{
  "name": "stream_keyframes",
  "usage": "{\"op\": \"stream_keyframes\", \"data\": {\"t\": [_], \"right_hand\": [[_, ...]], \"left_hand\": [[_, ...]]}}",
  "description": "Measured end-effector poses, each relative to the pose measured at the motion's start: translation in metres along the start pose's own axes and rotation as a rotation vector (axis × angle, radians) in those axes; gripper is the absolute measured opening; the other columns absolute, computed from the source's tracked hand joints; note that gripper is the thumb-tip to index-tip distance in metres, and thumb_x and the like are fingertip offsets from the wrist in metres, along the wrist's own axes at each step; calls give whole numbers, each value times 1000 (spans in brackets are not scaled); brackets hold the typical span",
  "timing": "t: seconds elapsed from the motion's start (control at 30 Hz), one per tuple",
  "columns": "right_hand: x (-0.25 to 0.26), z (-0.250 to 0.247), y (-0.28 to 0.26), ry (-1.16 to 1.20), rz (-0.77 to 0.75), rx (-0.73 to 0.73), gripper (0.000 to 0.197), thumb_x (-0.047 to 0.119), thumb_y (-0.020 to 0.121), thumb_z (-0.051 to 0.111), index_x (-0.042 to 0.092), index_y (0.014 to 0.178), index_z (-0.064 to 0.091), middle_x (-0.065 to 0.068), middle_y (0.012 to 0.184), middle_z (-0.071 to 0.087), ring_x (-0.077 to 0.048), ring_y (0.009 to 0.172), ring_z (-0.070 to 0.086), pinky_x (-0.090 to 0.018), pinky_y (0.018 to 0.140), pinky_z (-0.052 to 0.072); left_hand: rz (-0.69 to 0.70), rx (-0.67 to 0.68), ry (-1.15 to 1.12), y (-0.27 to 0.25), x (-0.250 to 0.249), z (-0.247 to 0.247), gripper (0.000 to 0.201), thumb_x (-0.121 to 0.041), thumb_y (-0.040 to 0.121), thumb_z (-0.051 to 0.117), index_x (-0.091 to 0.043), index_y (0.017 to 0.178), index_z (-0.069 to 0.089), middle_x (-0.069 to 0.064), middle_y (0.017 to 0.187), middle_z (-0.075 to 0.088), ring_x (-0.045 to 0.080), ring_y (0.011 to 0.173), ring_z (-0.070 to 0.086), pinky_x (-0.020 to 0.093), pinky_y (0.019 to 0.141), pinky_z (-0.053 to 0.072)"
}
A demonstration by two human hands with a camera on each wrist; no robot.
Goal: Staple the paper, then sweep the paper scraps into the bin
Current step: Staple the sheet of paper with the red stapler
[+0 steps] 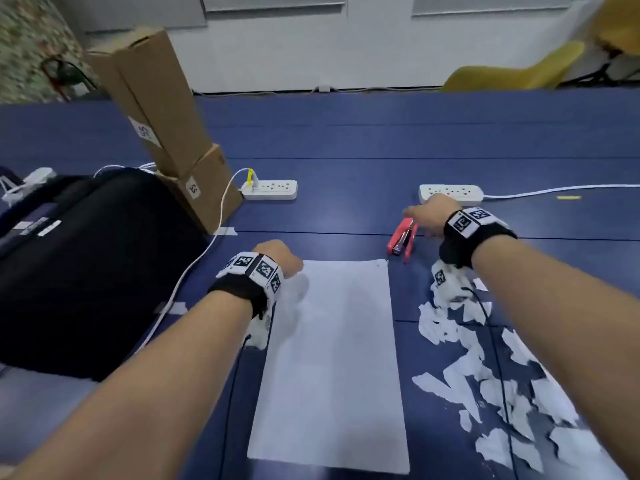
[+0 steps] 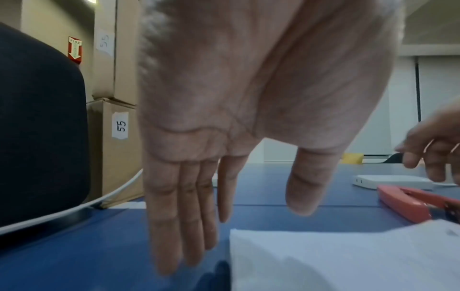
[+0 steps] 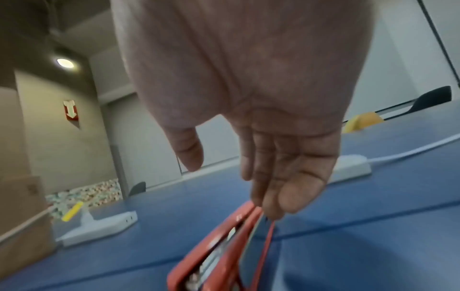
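A white sheet of paper (image 1: 332,358) lies flat on the blue table (image 1: 346,140) in front of me. My left hand (image 1: 287,259) hovers at the sheet's far left corner; in the left wrist view the left hand (image 2: 236,236) hangs with straight fingers and holds nothing. A red stapler (image 1: 403,237) lies swung open just beyond the sheet's far right corner. My right hand (image 1: 420,216) is over its far end. In the right wrist view the right hand's fingertips (image 3: 273,212) reach the stapler (image 3: 224,246); whether they touch it is unclear. Torn white paper scraps (image 1: 485,375) are strewn right of the sheet.
Two white power strips (image 1: 270,190) (image 1: 450,194) lie beyond the hands, with a white cable (image 1: 194,265) running left. Stacked cardboard boxes (image 1: 166,133) and a large black bag (image 1: 86,265) fill the left side. Yellow chairs (image 1: 519,74) stand behind the table.
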State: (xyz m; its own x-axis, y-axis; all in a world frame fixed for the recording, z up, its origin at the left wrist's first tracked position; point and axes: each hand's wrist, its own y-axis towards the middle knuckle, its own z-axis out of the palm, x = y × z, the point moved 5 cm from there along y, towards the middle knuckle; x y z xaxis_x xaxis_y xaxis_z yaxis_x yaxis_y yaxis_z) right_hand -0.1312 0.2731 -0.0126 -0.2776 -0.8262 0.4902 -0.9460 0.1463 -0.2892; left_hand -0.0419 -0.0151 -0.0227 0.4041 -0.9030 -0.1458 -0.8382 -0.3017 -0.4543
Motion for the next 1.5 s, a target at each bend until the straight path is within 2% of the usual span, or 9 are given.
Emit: {"op": "stream_keyframes", "data": {"t": [0.17,0.27,0.47,0.67,0.87,1.07,1.23,1.33,1.5], "right_hand": [[-17,50,13,69,126,224,63,55,93,52,2,72,80,-17,60,74,-32,53,66,-30,58,53],[-17,61,27,-62,106,178,62,69,80,57,13,94,80,-12,77,78,-28,62,71,-34,73,59],[-14,68,18,165,36,141,14,14,89,71,7,97,63,-8,83,65,-13,61,58,-11,31,38],[-11,61,17,-21,34,44,30,22,84,61,15,56,67,-6,76,72,-23,64,59,-26,50,38],[-17,75,7,835,127,14,13,10,89,61,11,82,50,-10,63,57,-25,56,49,-36,57,46],[-14,93,4,918,91,-10,29,16,88,74,7,99,48,-14,87,59,-35,82,62,-48,68,55],[-23,99,9,964,102,-45,42,22,88,75,5,115,48,-15,93,62,-37,88,65,-55,78,57],[-28,101,9,1052,117,-32,37,20,91,74,4,112,47,-13,90,61,-35,88,64,-57,83,57],[-27,101,5,1083,85,-1,37,18,92,74,0,114,50,-16,91,63,-36,87,65,-47,68,56]], "left_hand": [[9,97,105,7,0,31,29,-41,66,71,-15,67,60,4,84,65,27,81,64,27,75,52],[108,39,254,4,-9,39,32,-35,70,75,-11,90,74,6,80,67,28,94,71,30,81,55],[148,22,406,7,-10,49,53,-57,89,52,-15,118,66,6,125,66,29,113,63,34,95,51],[120,27,338,2,-10,43,68,-60,95,38,-10,141,48,8,148,46,27,136,44,32,107,38],[-8,-17,121,0,1,41,79,-56,84,63,-6,142,44,6,143,52,24,133,49,31,108,42],[-126,-12,-303,10,18,48,97,-38,59,90,-5,138,44,9,136,55,30,124,56,37,100,49],[-121,12,-704,14,38,50,92,-51,72,75,-8,144,37,13,140,55,34,127,56,40,95,49],[-125,-46,-764,18,49,57,69,-43,79,70,-2,131,53,19,130,63,35,120,62,39,97,50],[-69,-120,-836,9,50,62,31,-35,85,63,-11,68,54,5,72,56,21,65,53,23,56,41]]}}
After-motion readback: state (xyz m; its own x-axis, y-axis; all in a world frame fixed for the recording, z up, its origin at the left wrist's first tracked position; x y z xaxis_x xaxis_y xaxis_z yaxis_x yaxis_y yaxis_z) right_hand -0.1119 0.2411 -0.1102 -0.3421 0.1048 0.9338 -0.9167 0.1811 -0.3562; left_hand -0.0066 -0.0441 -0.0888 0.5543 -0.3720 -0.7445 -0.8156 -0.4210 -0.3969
